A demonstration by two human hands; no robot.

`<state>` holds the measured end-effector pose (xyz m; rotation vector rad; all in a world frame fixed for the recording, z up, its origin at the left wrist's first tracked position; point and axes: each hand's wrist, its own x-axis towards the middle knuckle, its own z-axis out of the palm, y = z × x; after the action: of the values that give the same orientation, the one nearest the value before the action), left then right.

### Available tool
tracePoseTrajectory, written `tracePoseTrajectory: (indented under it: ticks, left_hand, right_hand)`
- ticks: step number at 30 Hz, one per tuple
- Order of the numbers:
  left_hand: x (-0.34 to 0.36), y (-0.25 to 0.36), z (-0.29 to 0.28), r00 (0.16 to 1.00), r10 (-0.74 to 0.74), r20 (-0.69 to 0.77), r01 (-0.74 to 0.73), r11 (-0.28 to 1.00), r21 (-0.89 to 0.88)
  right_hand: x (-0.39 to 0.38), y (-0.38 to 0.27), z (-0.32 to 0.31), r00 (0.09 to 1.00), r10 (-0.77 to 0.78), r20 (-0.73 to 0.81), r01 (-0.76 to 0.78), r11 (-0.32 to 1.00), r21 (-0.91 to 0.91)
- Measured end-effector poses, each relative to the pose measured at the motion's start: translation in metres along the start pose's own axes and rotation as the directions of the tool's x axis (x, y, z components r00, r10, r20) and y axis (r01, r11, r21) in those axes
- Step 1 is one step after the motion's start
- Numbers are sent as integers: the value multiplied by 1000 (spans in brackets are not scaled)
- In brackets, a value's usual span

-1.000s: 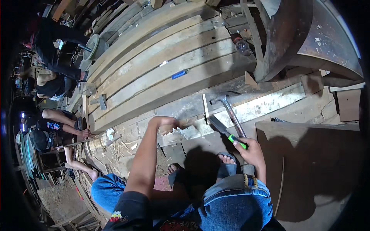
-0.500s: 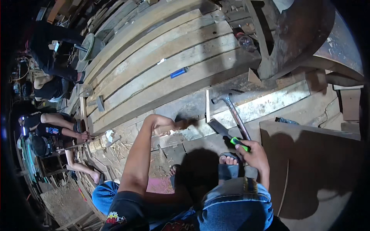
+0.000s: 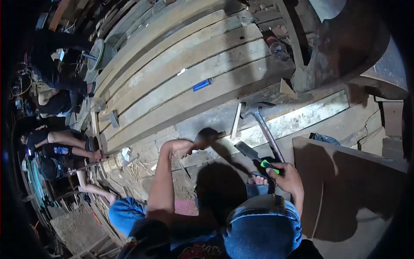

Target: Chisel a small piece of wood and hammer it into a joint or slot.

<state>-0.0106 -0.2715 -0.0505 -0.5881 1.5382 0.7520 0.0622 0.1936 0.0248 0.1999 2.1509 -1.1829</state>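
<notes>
My right hand (image 3: 286,179) is closed around the green-and-black grip of a hammer (image 3: 263,129), whose steel head rests near a thin wooden strip (image 3: 236,120) on the long plank (image 3: 302,118) in front of me. My left hand (image 3: 189,146) reaches forward onto that plank; its fingers are blurred, so I cannot tell their grip. A chisel (image 3: 246,150) lies just beside the hammer's handle.

The hammer (image 3: 264,129) has a grey steel head and shaft with a bright green and black grip. The planks (image 3: 181,73) are pale tan, streaked with dark grain. A blue marker (image 3: 202,84) lies there. The jeans (image 3: 258,228) are blue denim.
</notes>
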Motion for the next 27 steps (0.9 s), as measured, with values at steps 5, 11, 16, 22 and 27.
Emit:
tracePoseTrajectory:
  ticks: [5,11,16,22,27]
  left_hand:
    - [9,84,72,908,126,-399,-117,992,47]
    - [-119,18,-42,989,-96,114,133,915,-381]
    - [-174,1,-16,973,-223,-56,195,927,-319]
    - [-116,42,38,832,409,-375,-230,869,438]
    - [-89,52,78,623,483,-616,-121,837,534]
  right_hand:
    - [0,10,1,993,108,54,-115,984,135]
    - [5,14,-6,997,75,-21,-74,997,34]
    - [16,7,-19,994,111,4,-109,979,-173]
    - [3,-5,-11,997,71,28,-65,983,-173]
    - [-4,15,-4,998,22,-59,-36,967,-252]
